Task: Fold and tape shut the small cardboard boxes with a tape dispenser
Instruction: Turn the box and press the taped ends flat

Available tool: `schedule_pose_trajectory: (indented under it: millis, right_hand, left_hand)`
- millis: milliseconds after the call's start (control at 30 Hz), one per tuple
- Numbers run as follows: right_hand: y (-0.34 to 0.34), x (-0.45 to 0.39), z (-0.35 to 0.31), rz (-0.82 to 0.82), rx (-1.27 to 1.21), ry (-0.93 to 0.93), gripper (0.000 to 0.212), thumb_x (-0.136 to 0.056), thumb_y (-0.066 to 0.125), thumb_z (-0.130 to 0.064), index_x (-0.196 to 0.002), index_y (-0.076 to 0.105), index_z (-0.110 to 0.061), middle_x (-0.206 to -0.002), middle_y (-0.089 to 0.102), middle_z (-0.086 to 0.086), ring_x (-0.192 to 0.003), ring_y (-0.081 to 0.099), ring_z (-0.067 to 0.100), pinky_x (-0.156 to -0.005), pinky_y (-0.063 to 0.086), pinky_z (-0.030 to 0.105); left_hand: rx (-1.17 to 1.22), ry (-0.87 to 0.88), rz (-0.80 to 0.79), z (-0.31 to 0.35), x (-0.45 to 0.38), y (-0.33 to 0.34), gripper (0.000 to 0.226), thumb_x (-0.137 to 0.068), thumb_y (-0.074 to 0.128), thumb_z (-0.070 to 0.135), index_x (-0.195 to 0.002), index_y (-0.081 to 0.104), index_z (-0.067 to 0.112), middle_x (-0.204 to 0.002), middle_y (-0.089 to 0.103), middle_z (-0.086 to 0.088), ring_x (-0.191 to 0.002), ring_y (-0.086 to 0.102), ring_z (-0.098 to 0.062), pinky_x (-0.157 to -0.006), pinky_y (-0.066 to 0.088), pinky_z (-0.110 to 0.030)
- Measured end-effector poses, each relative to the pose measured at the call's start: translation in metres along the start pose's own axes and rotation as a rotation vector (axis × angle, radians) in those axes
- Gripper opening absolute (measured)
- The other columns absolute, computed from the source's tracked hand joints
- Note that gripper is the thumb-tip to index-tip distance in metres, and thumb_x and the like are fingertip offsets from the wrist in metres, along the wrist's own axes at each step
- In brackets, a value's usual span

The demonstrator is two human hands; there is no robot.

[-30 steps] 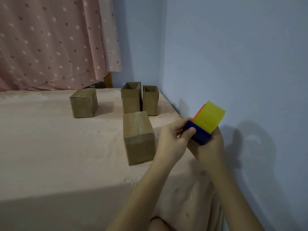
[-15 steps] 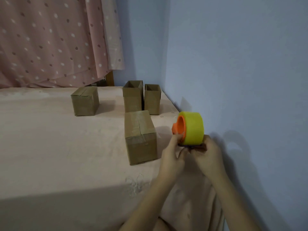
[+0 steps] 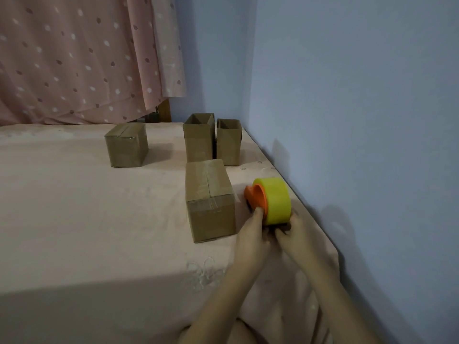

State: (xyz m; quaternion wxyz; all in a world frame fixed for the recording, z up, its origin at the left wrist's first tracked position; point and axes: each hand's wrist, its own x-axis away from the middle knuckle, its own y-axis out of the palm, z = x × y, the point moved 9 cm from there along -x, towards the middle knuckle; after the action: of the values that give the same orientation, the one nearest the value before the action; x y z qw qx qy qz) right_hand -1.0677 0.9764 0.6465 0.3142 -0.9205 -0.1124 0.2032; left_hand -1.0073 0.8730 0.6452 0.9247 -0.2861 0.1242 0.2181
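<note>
1. Down at the near right of the bed, both hands meet at the base of the tape dispenser [image 3: 269,201], which serves as the landmark for everything below.
2. Left hand [image 3: 252,235]: its fingers reach up against the orange side of the dispenser, one fingertip pressed on the orange rim; they look curled round the lower edge, holding it.
3. Right hand [image 3: 294,235]: its fingers curl in under the yellow roll and grip the dark base, which is mostly hidden by both hands.
4. Set on the pink bedsheet [image 3: 74,219], the dispenser stands with its yellow tape roll upward and its orange hub facing left; whether its base fully rests on the sheet I cannot tell.
5. Just left of the dispenser lies the taped box [image 3: 210,199], closed, with clear tape along its top seam and over its front edge; it does not touch the dispenser.
6. Beyond the dispenser, farther back, two open boxes stand upright side by side: the taller open box [image 3: 198,139] and the shorter open box [image 3: 228,142], close together.
7. Well to the left of the dispenser and farther back sits another closed box [image 3: 126,145].
8. Immediately right of the dispenser rises the blue wall [image 3: 347,108]; a dotted pink curtain [image 3: 74,58] hangs far behind on the left.
</note>
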Motion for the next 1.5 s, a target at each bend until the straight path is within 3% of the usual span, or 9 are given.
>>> schedule_pose_trajectory:
  millis: [200, 333, 433, 567, 700, 1000, 1167, 1367, 1500]
  right_hand:
    - [0.007, 0.001, 0.013, -0.077, 0.008, 0.052, 0.036, -0.088, 0.046, -0.006, -0.121, 0.051, -0.021, -0.104, 0.057, 0.0, -0.1, 0.058, 0.022, -0.078, 0.042, 0.027]
    - [-0.053, 0.023, -0.033, 0.382, -0.058, -0.156, 0.033, -0.092, 0.039, -0.013, -0.121, 0.055, -0.01, -0.115, 0.055, -0.002, -0.108, 0.054, 0.016, -0.091, 0.043, 0.026]
    - [-0.067, 0.029, -0.079, 0.487, -0.15, -0.408, 0.026, -0.089, 0.041, -0.007, -0.104, 0.063, -0.002, -0.103, 0.058, 0.002, -0.098, 0.055, 0.011, -0.088, 0.043, 0.016]
    - [-0.04, 0.016, -0.127, 0.217, -0.188, -0.481, 0.024, -0.092, 0.046, -0.004, -0.108, 0.064, -0.011, -0.103, 0.055, -0.012, -0.099, 0.05, -0.012, -0.086, 0.035, 0.001]
    - [-0.005, -0.008, -0.132, -0.041, -0.213, -0.288, 0.029, -0.096, 0.043, -0.004, -0.117, 0.062, -0.01, -0.108, 0.056, -0.011, -0.103, 0.052, -0.002, -0.083, 0.032, -0.002]
    - [0.021, -0.025, -0.118, -0.182, -0.135, -0.072, 0.03, -0.098, 0.038, -0.022, -0.095, 0.063, -0.007, -0.091, 0.067, 0.007, -0.087, 0.06, 0.023, -0.077, 0.047, 0.034]
    - [0.029, -0.02, -0.113, -0.2, -0.489, 0.064, 0.021, -0.099, 0.041, -0.01, -0.09, 0.06, -0.007, -0.075, 0.06, 0.003, -0.066, 0.057, 0.012, -0.052, 0.047, 0.011]
    - [0.042, -0.015, -0.091, -0.15, -0.791, 0.308, 0.013, -0.095, 0.05, -0.004, -0.087, 0.058, -0.009, -0.076, 0.055, 0.007, -0.062, 0.053, 0.011, -0.053, 0.053, 0.018]
    - [0.045, -0.013, -0.085, -0.148, -0.815, 0.378, 0.013, -0.095, 0.05, -0.004, -0.086, 0.055, -0.011, -0.074, 0.053, 0.006, -0.061, 0.051, 0.011, -0.054, 0.053, 0.022]
  left_hand:
    - [-0.142, -0.006, 0.01, 0.006, 0.004, -0.001, 0.039, -0.081, 0.048, -0.002, -0.118, 0.054, 0.005, -0.119, 0.06, -0.013, -0.11, 0.055, -0.032, -0.085, 0.043, -0.036]
    - [-0.176, 0.063, 0.038, 0.017, 0.023, -0.018, 0.053, -0.084, 0.045, 0.008, -0.137, 0.048, 0.013, -0.133, 0.055, -0.004, -0.121, 0.051, -0.022, -0.095, 0.04, -0.026]
    - [-0.188, 0.198, 0.178, 0.033, 0.043, -0.052, 0.041, -0.079, 0.045, 0.013, -0.115, 0.065, 0.017, -0.109, 0.065, 0.005, -0.096, 0.061, -0.012, -0.077, 0.048, -0.021]
    - [-0.234, 0.3, 0.463, 0.051, 0.067, -0.12, 0.02, -0.08, 0.046, 0.018, -0.074, 0.065, 0.018, -0.074, 0.057, 0.014, -0.064, 0.044, 0.001, -0.055, 0.033, -0.006]
    - [-0.383, 0.262, 0.644, 0.049, 0.064, -0.174, 0.025, -0.084, 0.043, 0.021, -0.084, 0.068, 0.018, -0.083, 0.062, 0.01, -0.075, 0.049, -0.007, -0.054, 0.035, -0.014]
    - [-0.491, 0.181, 0.282, 0.021, 0.01, -0.157, 0.042, -0.095, 0.035, 0.037, -0.114, 0.069, 0.024, -0.124, 0.064, 0.007, -0.124, 0.05, -0.018, -0.099, 0.038, -0.035]
    - [-0.357, 0.144, 0.307, 0.019, 0.008, -0.173, 0.028, -0.098, 0.047, 0.025, -0.108, 0.073, 0.022, -0.118, 0.065, 0.009, -0.108, 0.054, -0.009, -0.091, 0.043, -0.029]
    - [-0.3, 0.084, 0.282, 0.011, 0.001, -0.173, 0.027, -0.097, 0.048, 0.026, -0.104, 0.074, 0.028, -0.115, 0.064, 0.015, -0.106, 0.049, -0.003, -0.076, 0.033, -0.008]
    - [-0.276, 0.064, 0.282, 0.012, -0.003, -0.169, 0.026, -0.096, 0.049, 0.025, -0.102, 0.074, 0.026, -0.114, 0.063, 0.013, -0.105, 0.049, -0.006, -0.074, 0.036, -0.015]
